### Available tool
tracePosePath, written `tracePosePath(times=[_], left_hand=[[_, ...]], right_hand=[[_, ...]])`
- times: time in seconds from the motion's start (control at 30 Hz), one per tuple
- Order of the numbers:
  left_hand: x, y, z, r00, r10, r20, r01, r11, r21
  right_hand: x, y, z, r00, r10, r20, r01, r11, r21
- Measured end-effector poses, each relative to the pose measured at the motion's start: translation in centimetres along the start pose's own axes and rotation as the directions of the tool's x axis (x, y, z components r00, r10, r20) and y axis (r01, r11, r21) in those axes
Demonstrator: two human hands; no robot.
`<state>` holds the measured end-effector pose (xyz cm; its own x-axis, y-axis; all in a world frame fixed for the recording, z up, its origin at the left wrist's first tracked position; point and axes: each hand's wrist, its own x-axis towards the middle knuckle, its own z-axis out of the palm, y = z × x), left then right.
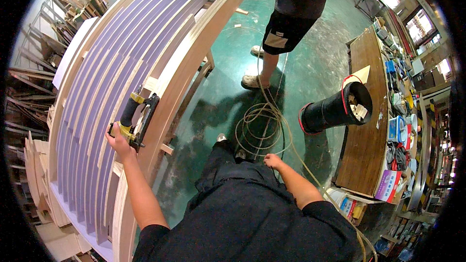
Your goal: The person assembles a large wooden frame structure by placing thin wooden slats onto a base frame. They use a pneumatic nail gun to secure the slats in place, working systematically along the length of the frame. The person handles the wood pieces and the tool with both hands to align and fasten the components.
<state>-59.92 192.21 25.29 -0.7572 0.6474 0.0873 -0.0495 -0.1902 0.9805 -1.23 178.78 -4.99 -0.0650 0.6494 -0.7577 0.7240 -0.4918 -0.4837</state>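
My left hand is closed round the yellow end of a yellow-and-black nail gun. The tool rests on the near side rail of a large curved wooden frame. Long thin ribs run in rows across the frame, with pale purple surface between them. My right hand hangs low in front of my body with the fingers curled in. It is beside a coiled air hose on the floor; whether anything is inside those fingers is hidden.
A person in dark shorts stands just ahead, feet near the hose. To the right, a black bin with wood scraps stands before a brown bench crowded with boxes and tools. Stacked timber lies beyond the frame. The floor is green.
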Motion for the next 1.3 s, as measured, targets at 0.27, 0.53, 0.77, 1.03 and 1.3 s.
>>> tracePosePath(times=[0.27, 0.53, 0.77, 1.03, 1.3], left_hand=[[-0.3, 0.2, 0.3, 0.998, -0.002, -0.057, 0.005, 0.999, 0.038], [-0.1, 0.0, -0.3, 1.000, -0.006, -0.017, 0.007, 0.999, 0.032], [0.5, -0.5, -0.6, 1.000, -0.007, -0.016, 0.007, 1.000, 0.015], [0.4, -0.7, -0.9, 0.992, 0.049, -0.113, -0.031, 0.988, 0.152], [0.1, -0.6, 0.0, 0.998, -0.003, -0.067, -0.006, 0.991, -0.134]], right_hand=[[0.0, 0.7, 0.4, 1.000, 0.009, -0.030, -0.011, 0.999, -0.042], [-0.2, 0.3, 0.6, 0.998, 0.053, -0.044, -0.053, 0.999, 0.010], [1.3, 3.2, 1.4, 0.999, 0.010, -0.039, -0.008, 0.999, 0.046], [-0.9, -0.7, 0.5, 0.990, 0.138, 0.012, -0.138, 0.989, 0.042], [1.5, 4.0, 2.3, 0.996, -0.081, 0.031, 0.084, 0.988, -0.128]])
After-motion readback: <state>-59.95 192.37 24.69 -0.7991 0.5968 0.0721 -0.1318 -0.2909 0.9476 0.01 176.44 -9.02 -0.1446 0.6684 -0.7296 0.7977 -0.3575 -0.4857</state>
